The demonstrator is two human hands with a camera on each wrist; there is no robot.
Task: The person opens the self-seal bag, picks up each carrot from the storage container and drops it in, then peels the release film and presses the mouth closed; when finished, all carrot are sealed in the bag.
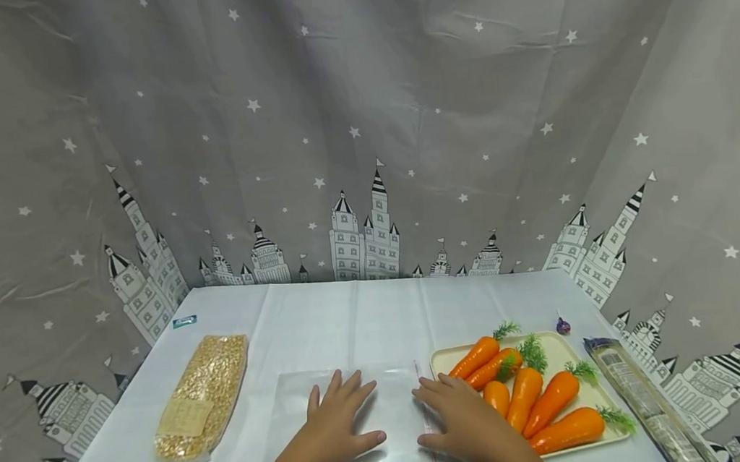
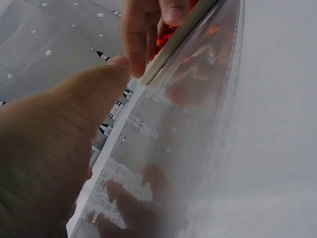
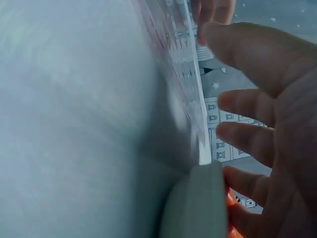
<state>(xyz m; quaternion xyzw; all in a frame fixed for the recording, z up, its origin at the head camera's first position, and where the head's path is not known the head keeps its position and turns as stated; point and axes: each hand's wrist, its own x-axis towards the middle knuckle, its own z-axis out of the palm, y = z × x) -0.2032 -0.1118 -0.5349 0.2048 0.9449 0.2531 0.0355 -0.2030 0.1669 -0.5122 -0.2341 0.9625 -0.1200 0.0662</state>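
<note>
A clear flat plastic bag (image 1: 395, 385) lies on the white-covered table, with a reddish strip along its right side. Over its left half is my left hand (image 1: 336, 426), fingers spread and holding nothing. My right hand (image 1: 463, 423) is over the bag's right edge, next to the tray, also with nothing in its fingers. In the right wrist view the right-hand fingers (image 3: 247, 136) look raised off the table. The left wrist view shows the shiny bag (image 2: 198, 89) reflecting a hand. Several orange carrots (image 1: 556, 401) with green tops lie on a cream tray (image 1: 442, 359), partly hidden by my right forearm.
At the left lies a clear pack of yellowish grains or kernels (image 1: 215, 377) with a pale label. A small teal sachet (image 1: 184, 321) is at the far left corner. Behind the tray is a small purple item (image 1: 563, 326); a long plastic-wrapped pack (image 1: 647, 405) lies along the right edge.
</note>
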